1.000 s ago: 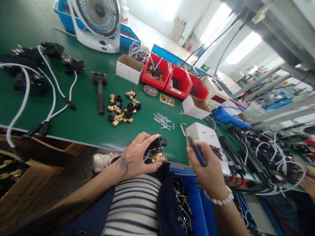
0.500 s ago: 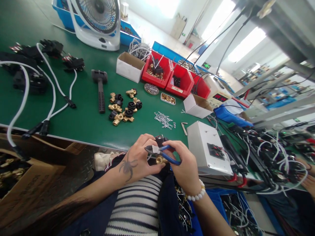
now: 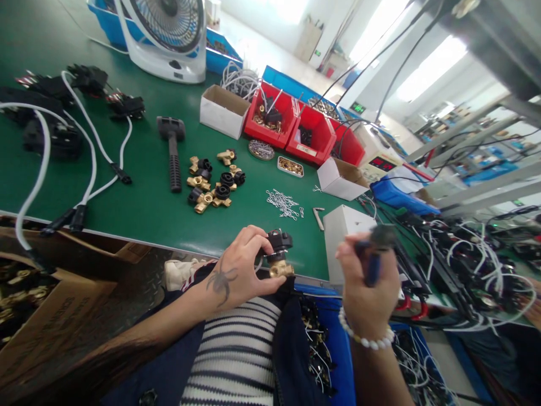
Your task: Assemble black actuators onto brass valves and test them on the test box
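Blurring pliers (image 3: 372,256) hide their tips.

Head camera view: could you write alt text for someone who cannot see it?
A person's left hand holds a brass valve with a black cap at the edge of a green workbench, while the right hand grips blue-handled pliers off to the side. Behind lie more brass fittings, a black mallet, red parts bins and a white fan.
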Motion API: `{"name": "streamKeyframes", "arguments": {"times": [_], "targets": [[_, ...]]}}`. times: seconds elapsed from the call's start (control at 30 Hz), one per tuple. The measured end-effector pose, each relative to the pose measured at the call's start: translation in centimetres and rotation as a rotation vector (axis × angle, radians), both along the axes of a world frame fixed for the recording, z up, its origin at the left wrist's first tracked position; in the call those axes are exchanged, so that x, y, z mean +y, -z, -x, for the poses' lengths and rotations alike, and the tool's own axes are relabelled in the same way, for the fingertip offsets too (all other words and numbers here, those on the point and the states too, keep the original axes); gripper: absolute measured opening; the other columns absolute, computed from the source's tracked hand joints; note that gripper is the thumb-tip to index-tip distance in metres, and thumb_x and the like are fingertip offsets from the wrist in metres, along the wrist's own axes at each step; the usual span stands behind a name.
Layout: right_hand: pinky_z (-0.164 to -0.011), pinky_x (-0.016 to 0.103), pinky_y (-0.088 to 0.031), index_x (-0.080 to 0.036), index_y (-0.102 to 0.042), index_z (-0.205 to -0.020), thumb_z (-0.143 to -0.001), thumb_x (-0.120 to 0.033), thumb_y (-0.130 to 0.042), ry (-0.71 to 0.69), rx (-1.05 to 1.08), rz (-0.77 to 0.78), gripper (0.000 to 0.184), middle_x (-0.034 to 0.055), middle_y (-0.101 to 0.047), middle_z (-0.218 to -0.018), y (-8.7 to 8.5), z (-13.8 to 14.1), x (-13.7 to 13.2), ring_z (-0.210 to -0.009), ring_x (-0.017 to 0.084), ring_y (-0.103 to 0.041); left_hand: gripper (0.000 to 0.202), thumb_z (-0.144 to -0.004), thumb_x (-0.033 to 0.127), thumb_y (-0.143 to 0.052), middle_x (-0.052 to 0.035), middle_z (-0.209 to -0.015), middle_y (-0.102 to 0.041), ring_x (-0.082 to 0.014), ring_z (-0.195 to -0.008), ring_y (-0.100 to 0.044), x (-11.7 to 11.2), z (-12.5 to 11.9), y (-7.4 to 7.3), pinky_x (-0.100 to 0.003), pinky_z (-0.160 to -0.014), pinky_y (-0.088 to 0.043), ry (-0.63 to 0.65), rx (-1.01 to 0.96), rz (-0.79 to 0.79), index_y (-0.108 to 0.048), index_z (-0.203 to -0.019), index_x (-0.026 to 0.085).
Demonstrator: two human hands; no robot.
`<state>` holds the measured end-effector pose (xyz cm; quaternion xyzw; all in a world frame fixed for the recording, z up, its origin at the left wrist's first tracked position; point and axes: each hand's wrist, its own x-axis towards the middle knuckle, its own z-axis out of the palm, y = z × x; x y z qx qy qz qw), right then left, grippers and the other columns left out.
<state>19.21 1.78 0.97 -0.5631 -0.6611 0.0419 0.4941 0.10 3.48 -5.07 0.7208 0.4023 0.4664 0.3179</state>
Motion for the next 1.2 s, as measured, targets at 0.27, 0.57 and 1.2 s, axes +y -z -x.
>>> {"name": "streamKeyframes", "arguments": {"times": [0.27, 0.57, 1.2], "targets": [[-0.057, 0.028, -0.046, -0.02, -0.063, -0.094, -0.088, -0.015, -0.052, -0.223, -0.443, 0.295, 0.013, 0.002, -0.061, -0.076, -0.1, -2.6, -0.5, -0.062, 0.017, -0.057, 0.033, -0.067, 0.024, -0.077, -0.0071, -0.107, -0.055, -0.0224, -0.1, -0.057, 0.1, 0.2, 0.1, -0.044, -0.088, -0.054, -0.005, -0.033, 0.061, -0.053, -0.088, 0.019], [-0.058, 0.028, -0.045, -0.02, -0.061, -0.094, -0.084, -0.01, -0.05, -0.173, -0.509, 0.269, 0.018, 0.0029, -0.061, -0.077, 0.1, -2.6, -0.5, -0.063, 0.017, -0.057, 0.033, -0.067, 0.026, -0.077, -0.0073, -0.108, -0.055, -0.0229, -0.1, -0.057, 0.1, 0.1, 0.3, -0.043, -0.087, -0.055, -0.004, -0.032, 0.055, -0.052, -0.087, 0.019], [-0.063, 0.029, -0.047, -0.022, -0.057, -0.097, -0.089, -0.014, -0.054, 0.065, -0.31, -0.055, 0.011, 0.0025, -0.06, -0.083, 0.0, -2.6, -0.9, -0.069, 0.018, -0.059, 0.034, -0.066, 0.028, -0.077, -0.0069, -0.107, -0.056, -0.0228, -0.098, -0.058, 0.1, 0.1, 0.3, -0.042, -0.086, -0.055, -0.011, -0.03, 0.061, -0.05, -0.084, 0.021]]}}
